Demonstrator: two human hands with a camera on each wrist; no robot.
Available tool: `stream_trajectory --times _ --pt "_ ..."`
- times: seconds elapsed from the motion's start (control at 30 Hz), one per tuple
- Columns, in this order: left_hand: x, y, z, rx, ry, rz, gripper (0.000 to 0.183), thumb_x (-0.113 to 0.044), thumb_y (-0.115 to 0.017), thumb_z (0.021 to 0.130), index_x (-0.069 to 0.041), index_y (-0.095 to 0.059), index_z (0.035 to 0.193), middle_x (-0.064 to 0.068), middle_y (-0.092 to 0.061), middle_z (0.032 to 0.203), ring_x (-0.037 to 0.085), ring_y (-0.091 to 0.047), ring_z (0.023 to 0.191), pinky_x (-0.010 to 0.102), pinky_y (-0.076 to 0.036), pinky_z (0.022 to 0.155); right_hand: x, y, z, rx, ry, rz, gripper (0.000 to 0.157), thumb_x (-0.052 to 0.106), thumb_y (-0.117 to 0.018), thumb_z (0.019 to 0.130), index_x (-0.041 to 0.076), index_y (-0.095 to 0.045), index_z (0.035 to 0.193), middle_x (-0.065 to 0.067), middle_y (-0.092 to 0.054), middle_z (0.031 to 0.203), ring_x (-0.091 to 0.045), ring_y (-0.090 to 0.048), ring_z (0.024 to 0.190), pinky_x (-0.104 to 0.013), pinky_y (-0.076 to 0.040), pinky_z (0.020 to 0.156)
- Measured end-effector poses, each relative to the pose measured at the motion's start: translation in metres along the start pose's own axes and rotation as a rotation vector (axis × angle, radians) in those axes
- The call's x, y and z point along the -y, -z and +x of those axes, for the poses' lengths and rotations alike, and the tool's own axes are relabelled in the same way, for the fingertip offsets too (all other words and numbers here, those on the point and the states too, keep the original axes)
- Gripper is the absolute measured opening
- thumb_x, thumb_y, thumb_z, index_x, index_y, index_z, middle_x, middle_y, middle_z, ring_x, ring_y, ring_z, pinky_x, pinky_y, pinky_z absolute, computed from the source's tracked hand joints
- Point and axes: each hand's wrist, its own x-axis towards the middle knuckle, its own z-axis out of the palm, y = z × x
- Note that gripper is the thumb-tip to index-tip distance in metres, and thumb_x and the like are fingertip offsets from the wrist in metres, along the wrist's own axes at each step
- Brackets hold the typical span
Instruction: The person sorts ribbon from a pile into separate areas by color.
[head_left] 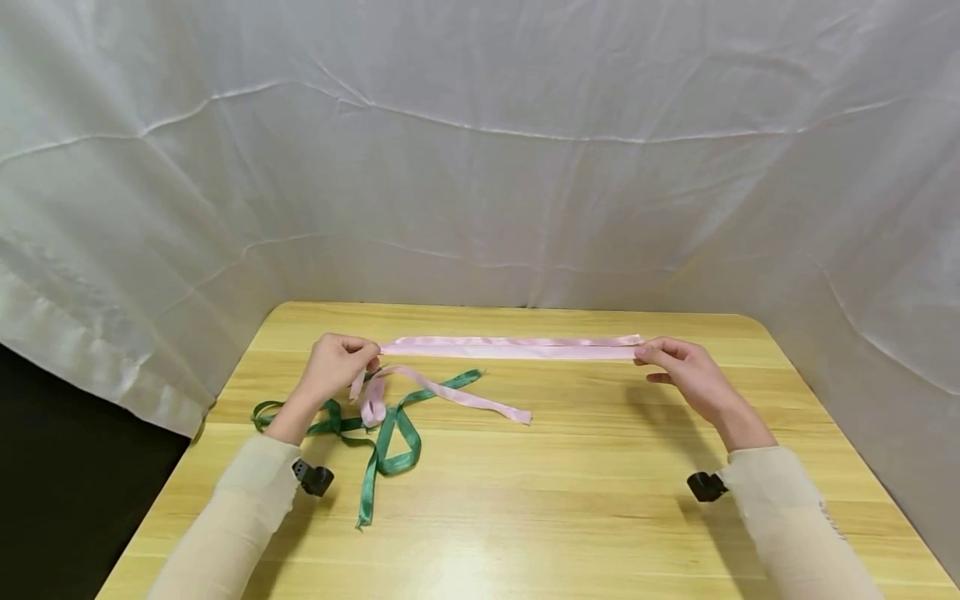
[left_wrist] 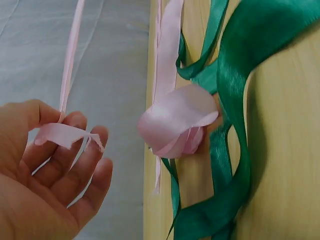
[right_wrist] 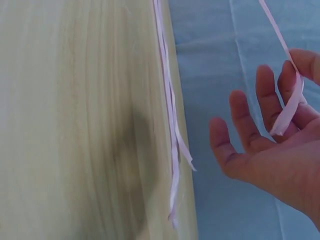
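A pink satin ribbon (head_left: 502, 352) is stretched straight between both hands above the far part of the table. At one end my left hand (head_left: 339, 367) pinches it between thumb and forefinger; a short frayed tail (left_wrist: 62, 134) lies across the fingers in the left wrist view. At the other end my right hand (head_left: 686, 373) pinches it the same way, its remaining fingers loosely bent, and a short tail hangs by the palm (right_wrist: 285, 117). More pink ribbon strips (right_wrist: 171, 120) lie along the table's far edge. Below my left hand a loose pink ribbon (head_left: 465, 397) curls up.
Tangled green ribbons (head_left: 386, 442) lie on the left of the wooden table (head_left: 540, 500), partly under the left forearm. White cloth (head_left: 480, 192) hangs behind the table and at both sides. Small black cameras (head_left: 313, 478) sit at the wrists.
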Motion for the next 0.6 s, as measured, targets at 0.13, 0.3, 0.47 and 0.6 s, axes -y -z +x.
stream_trajectory --times 0.13,0.3,0.47,0.6 --pt "0.003 -0.002 0.003 -0.095 0.04 0.0 0.026 -0.023 -0.066 0.097 -0.005 -0.081 0.087 0.015 -0.079 0.085 0.015 -0.054 0.062 0.026 -0.039 0.056 -0.006 0.002 0.001 -0.033 -0.023 -0.003 0.036 0.039 -0.061 0.108 0.007 -0.07 0.119 0.009 -0.064 0.123 0.0 -0.062 0.11 -0.029 -0.056 0.096" --pt "0.004 -0.002 0.006 -0.17 0.064 -0.009 0.025 -0.024 -0.066 0.096 -0.007 -0.081 0.087 0.011 -0.077 0.079 0.017 -0.057 0.062 0.026 -0.043 0.056 -0.012 0.004 0.003 -0.078 -0.065 -0.013 0.042 0.041 -0.061 0.107 0.003 -0.068 0.125 0.015 -0.065 0.117 0.0 -0.064 0.107 -0.026 -0.057 0.094" --pt "0.007 0.0 0.01 -0.187 0.097 -0.02 0.032 -0.028 -0.064 0.098 -0.006 -0.081 0.082 0.015 -0.078 0.081 0.014 -0.051 0.056 0.026 -0.039 0.055 -0.018 0.005 0.007 -0.125 -0.111 -0.025 0.049 0.04 -0.059 0.108 -0.003 -0.064 0.13 0.018 -0.067 0.104 -0.002 -0.065 0.101 -0.025 -0.058 0.089" --pt "0.012 0.0 0.014 -0.185 0.123 -0.001 0.034 -0.03 -0.063 0.098 -0.005 -0.08 0.083 0.017 -0.078 0.084 0.016 -0.051 0.057 0.027 -0.04 0.056 -0.023 0.007 0.01 -0.157 -0.135 -0.02 0.043 0.037 -0.061 0.107 -0.001 -0.065 0.127 0.019 -0.069 0.092 -0.004 -0.069 0.095 -0.028 -0.059 0.086"
